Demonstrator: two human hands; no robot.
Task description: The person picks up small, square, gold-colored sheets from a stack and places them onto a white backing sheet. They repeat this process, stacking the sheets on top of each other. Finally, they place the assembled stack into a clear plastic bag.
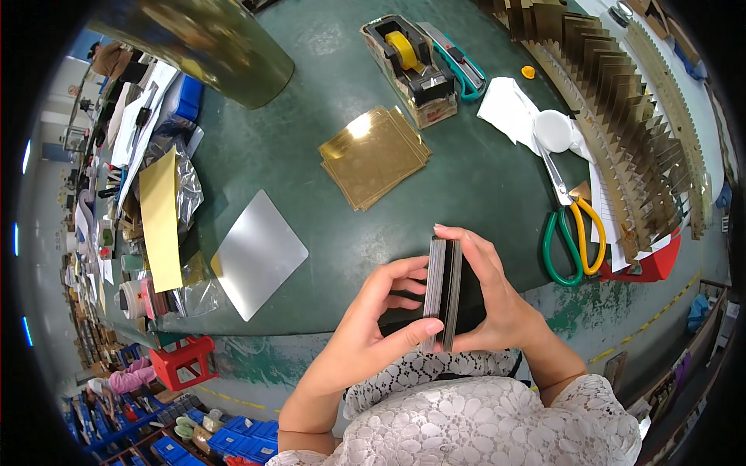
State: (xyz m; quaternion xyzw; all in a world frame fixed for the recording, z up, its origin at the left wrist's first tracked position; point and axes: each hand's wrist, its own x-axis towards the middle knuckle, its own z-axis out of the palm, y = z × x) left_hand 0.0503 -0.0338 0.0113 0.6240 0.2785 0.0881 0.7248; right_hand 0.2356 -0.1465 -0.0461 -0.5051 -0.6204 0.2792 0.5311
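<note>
Both of my hands hold a stack of thin plates [437,291] upright at the table's near edge, its thin edges facing up. The plates look silver-grey on the left side and dark on the right, with a dark gap between. My left hand [388,314] grips the left side, thumb across the near end and fingers at the left face. My right hand [497,299] closes round the right side, fingertips over the far end and thumb at the near end. Farther off lie several gold plates [373,159] in a loose pile. To the left lies a silver square sheet [260,256].
A tape dispenser [431,89] and a teal utility knife [466,78] stand at the back. Scissors [571,237], a white round lid [554,130] and toothed racks of gold plates [614,116] are right. A large cylinder [249,62] and yellow sheet [161,225] are left.
</note>
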